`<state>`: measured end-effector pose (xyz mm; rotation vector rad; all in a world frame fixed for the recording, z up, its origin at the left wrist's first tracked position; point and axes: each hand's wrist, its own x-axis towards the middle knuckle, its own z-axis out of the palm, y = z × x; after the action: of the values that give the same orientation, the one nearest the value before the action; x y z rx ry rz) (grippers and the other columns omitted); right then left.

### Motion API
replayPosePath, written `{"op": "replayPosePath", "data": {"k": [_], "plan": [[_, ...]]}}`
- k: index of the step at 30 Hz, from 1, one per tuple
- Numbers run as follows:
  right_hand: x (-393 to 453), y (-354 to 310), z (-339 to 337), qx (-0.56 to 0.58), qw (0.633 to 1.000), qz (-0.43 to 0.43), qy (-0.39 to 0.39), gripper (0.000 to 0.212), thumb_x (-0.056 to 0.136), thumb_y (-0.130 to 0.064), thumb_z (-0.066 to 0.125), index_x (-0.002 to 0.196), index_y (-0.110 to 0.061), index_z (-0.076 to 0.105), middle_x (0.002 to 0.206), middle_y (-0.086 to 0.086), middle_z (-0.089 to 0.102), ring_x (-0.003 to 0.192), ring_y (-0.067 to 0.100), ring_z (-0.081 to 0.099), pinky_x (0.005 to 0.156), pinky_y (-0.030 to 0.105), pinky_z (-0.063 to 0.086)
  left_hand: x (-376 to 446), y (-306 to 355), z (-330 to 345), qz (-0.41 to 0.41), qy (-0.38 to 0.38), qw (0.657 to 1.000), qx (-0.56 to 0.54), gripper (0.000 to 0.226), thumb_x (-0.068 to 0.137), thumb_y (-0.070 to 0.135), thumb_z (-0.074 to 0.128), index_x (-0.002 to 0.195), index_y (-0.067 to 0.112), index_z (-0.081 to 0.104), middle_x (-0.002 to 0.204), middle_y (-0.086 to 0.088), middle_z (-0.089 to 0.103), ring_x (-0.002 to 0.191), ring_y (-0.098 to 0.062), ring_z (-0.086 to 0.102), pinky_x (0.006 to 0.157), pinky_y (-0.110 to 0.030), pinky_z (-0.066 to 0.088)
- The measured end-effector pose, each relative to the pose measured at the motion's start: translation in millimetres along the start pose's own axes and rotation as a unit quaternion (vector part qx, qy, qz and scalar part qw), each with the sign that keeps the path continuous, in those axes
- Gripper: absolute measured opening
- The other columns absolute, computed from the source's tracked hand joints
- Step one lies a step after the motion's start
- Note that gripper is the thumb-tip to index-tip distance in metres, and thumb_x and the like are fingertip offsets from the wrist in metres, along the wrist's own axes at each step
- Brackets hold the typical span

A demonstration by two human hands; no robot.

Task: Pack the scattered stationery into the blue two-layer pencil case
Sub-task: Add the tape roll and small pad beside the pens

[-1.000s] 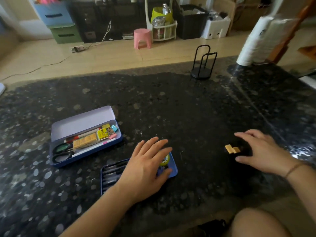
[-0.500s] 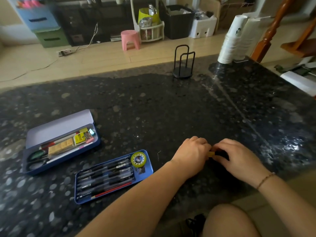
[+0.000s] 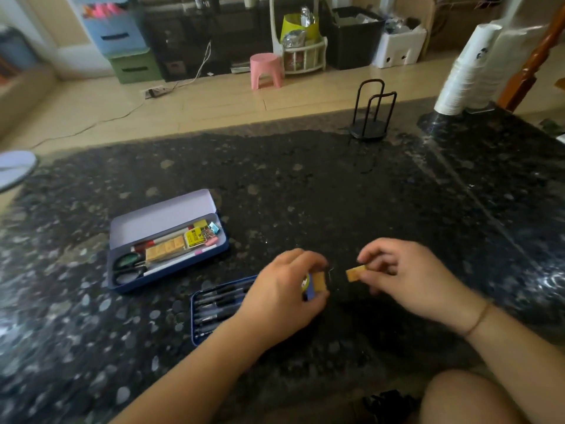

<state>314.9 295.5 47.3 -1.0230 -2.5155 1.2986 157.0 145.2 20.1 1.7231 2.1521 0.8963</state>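
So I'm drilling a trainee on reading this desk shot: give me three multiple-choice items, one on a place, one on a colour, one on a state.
1. Where are the scissors?
A. in the open pencil case
B. in the pen tray
C. on the floor

2. What colour is the stool?
A. green
B. pink
C. black

3. What is the right hand doing?
A. lying flat
B. pinching a small tan piece
C. gripping a pen

Answers: 1 A, their handles lie at the case's near-left end; 2 B, it stands pink on the floor; 3 B, fingertips pinch the piece above the table.
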Motion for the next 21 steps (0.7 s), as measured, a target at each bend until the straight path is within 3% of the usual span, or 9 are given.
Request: {"op": "replayPosePath", "data": {"k": [4,8,12,17,21], "plan": [[13,-21,46,-0.084,0.994,-0.022,-0.071,0.012,0.082,-0.022,0.074,0.083,-0.029,0.065,0.070,-0.007,0.069,0.062,0.001,0.066,0.065,0.024,0.056,-33,-28,-16,-0.046,-0.034,0.998,-0.027,0.041,0.076,0.017,0.072,0.111,0.032,0.057,0.106,0.021,0.059,0.097,0.001,0.055,0.084,-0.016,0.047],[15,-16,57,-0.127,0.990,-0.018,-0.054,0.008,0.083,-0.032,0.072,0.082,-0.034,0.064,0.077,-0.014,0.066,0.071,-0.001,0.062,0.066,0.017,0.051,-39,-29,-7,0.004,-0.064,0.998,0.001,0.040,0.078,0.011,0.066,0.112,0.030,0.059,0.109,0.016,0.060,0.101,-0.001,0.054,0.095,-0.022,0.041],[14,-10,60,-0.139,0.989,-0.013,-0.049,0.008,0.085,-0.029,0.069,0.083,-0.034,0.064,0.082,-0.015,0.064,0.077,0.000,0.060,0.068,0.016,0.049,-37,-25,4,0.024,-0.067,0.997,0.019,0.032,0.081,0.013,0.063,0.108,0.030,0.060,0.104,0.016,0.058,0.098,-0.001,0.052,0.098,-0.028,0.037],[16,-7,67,-0.142,0.987,-0.049,-0.052,0.006,0.087,-0.028,0.067,0.090,-0.033,0.067,0.084,-0.014,0.064,0.078,0.001,0.061,0.074,0.023,0.055,-35,-23,7,0.025,-0.031,0.998,0.045,0.021,0.084,0.021,0.063,0.102,0.032,0.063,0.095,0.015,0.063,0.089,-0.002,0.055,0.093,-0.029,0.035],[18,-8,69,-0.179,0.978,-0.074,-0.078,0.014,0.083,-0.036,0.070,0.098,-0.034,0.069,0.088,-0.014,0.058,0.078,0.003,0.058,0.072,0.027,0.055,-36,-27,11,0.009,0.047,0.994,0.094,0.013,0.081,0.024,0.063,0.092,0.032,0.064,0.079,0.013,0.064,0.083,-0.005,0.054,0.082,-0.035,0.034]]}}
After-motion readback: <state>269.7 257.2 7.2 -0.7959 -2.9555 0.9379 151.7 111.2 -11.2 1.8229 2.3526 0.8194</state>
